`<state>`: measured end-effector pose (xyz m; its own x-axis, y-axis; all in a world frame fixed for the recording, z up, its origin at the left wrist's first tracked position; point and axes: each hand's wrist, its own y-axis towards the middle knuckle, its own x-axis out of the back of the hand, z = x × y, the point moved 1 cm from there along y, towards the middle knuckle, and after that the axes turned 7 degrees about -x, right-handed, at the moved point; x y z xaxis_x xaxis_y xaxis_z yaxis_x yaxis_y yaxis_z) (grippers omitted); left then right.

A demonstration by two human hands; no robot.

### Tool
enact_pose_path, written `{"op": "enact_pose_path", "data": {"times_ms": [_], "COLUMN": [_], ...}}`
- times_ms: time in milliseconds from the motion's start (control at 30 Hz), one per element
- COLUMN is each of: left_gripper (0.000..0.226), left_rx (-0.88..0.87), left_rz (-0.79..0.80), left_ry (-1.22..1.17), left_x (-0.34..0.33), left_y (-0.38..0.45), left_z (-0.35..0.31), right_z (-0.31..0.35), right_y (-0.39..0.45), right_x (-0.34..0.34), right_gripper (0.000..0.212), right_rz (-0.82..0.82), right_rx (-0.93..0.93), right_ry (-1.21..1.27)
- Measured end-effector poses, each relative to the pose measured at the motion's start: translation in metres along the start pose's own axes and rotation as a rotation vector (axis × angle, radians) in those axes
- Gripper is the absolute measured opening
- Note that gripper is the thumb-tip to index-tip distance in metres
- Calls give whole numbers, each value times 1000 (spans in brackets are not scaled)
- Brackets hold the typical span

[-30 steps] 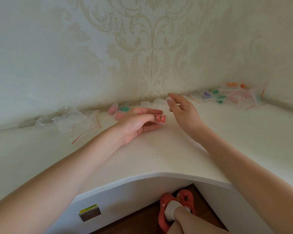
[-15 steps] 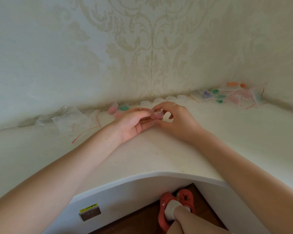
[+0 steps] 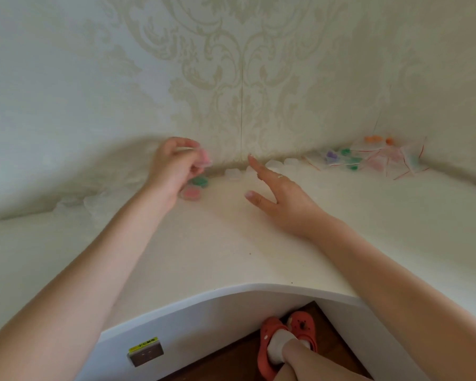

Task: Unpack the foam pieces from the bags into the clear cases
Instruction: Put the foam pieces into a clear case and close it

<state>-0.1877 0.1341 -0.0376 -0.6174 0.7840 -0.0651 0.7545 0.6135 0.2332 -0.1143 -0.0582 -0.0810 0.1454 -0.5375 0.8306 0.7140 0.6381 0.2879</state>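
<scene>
My left hand pinches a small clear case with a pink foam piece and holds it above the desk near the back wall. Below it lie a case with green foam and a case with pink foam. My right hand hovers open over the desk, fingers stretched toward a row of empty clear cases along the wall corner. Small bags with coloured foam pieces lie in a heap at the far right.
Emptied clear bags lie blurred at the left by the wall. The white desk has a curved front edge cut-out. Below it are my feet in red clogs on a wooden floor.
My left hand has lifted the pink-filled case up and to the left toward the other filled cases. My right hand has let go of it and opened, reaching toward the wall.
</scene>
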Motion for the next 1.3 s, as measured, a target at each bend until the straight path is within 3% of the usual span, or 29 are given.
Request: {"op": "enact_pose_path", "data": {"times_ms": [100,267,467,567,667,900,1000,1067,1167,1233,1300], "left_gripper": [17,17,12,14,22,14,10,6,7,7,5], "left_rx": [-50,-42,-89,-45,-25,74,56,-59,-337,-503,-686], "left_rz": [-98,6,-33,-6,43,107,61,-43,-207,-201,-112], "left_ry": [262,772,852,823,859,884,929,933,969,930,950], "left_x": [25,47,45,45,42,44,43,39,34,23,4], "left_y": [14,20,16,17,14,15,11,10,8,4,-7], "left_z": [4,16,15,15,13,17,16,16,21,24,26], "right_z": [-1,-1,-4,-9,-19,-22,-21,-19,-24,-37,-58], "right_y": [0,-2,1,5,6,5,5,6,4,6,18], "right_x": [-1,-1,4,8,9,6,7,10,27,42,57], "right_gripper": [63,57,51,51,51,46,45,45,44,48,53], "right_rz": [6,-27,-137,-208,-157,-111,-116,-167,-377,-461,-435], "right_rx": [8,23,-64,-215,-372,-361,-351,-348,-371,-455,-571], "right_ry": [-6,7,-178,-208,-253,-280,-269,-207,-77,-30,-46]}}
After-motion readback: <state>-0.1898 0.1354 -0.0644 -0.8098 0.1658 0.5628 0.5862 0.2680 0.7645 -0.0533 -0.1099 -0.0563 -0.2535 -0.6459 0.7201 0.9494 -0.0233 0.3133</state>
